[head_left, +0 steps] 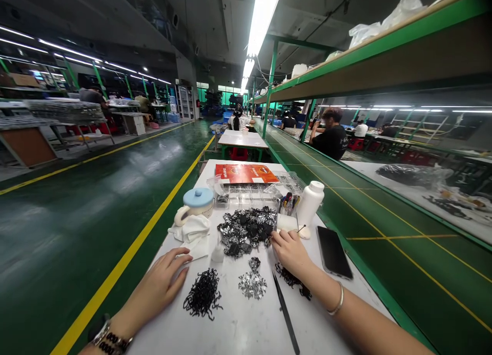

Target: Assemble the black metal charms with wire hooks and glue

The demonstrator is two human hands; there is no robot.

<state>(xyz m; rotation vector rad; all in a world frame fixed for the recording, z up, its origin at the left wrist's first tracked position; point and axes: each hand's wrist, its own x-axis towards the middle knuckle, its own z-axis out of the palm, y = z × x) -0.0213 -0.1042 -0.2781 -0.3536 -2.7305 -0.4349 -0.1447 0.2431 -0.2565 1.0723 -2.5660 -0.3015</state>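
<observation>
On the white table [246, 327], two black piles [203, 295], one silver pile [252, 285]; left hand [161, 286] open, right hand [290, 251] unclear.

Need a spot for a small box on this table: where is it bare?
Barest is the near table edge, between the black hook pile and the thin black tool, below the silver pile. A narrower strip runs between that tool and the right forearm. Crowded: from the mixed parts heap back to the mug, bottle and phone.

Dark beaded bracelet [115, 340] at left grip [161, 286], 1 silver bangle [337, 301] at right grip [290, 252].
</observation>
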